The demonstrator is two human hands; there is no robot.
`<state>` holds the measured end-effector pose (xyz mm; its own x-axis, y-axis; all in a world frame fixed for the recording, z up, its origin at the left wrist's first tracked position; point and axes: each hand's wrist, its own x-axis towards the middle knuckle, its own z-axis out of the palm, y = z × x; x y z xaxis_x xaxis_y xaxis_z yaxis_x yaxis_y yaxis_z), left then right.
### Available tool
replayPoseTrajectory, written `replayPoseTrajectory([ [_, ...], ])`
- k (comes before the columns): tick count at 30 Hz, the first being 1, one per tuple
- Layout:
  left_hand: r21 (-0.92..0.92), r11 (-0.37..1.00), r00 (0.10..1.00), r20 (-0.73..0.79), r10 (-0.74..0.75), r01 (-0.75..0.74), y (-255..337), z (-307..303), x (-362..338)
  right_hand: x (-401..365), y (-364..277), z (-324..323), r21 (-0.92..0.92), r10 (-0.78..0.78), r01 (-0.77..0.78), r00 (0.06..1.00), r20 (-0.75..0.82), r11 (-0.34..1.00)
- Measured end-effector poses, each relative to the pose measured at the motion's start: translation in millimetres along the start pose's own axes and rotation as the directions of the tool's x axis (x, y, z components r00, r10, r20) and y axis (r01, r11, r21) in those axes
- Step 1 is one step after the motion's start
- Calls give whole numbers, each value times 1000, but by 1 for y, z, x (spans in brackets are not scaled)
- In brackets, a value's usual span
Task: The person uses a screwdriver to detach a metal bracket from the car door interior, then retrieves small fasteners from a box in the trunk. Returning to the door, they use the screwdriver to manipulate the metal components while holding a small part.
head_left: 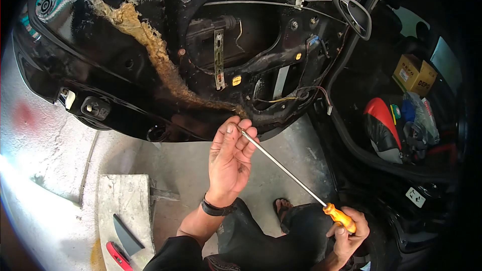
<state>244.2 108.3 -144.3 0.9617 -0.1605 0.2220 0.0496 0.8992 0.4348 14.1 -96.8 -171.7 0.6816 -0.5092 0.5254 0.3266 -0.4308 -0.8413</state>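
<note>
A long screwdriver [284,169] with a steel shaft and an orange handle slants between my two hands. My right hand [350,233] is wrapped round the handle at the lower right. My left hand [232,156] has its fingers closed about the tip, with the palm turned up; whether a small screw sits there too, I cannot make out. Just above my left fingertips is the lower edge of a black car door [201,125] with its inner trim off. A strip of brown, crusty old adhesive [168,73] runs down the door to that edge.
A red-handled cutter [118,257] and a dark triangular blade-like piece [128,236] lie on a pale block [113,190] at lower left. Loose wiring with a connector [329,109] hangs from the door. Inside the car are a cardboard box [414,74] and bagged items.
</note>
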Motion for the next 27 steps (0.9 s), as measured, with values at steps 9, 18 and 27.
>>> replayPoseTrajectory([
  [9, 48, 993, 992, 65, 105, -109, -10, -6, 8, -1, -17, 4, 137, 201, -207, 978, 59, 969],
  [18, -8, 999, 995, 82, 48, -48, -7, -1, 30, -2, -25, 23, 54, 178, -182, 982, 69, 982],
  [27, -245, 969, 990, 128, 62, -29, 6, 34, 44, 29, -41, 32, -210, -144, 163, 984, 102, 964],
])
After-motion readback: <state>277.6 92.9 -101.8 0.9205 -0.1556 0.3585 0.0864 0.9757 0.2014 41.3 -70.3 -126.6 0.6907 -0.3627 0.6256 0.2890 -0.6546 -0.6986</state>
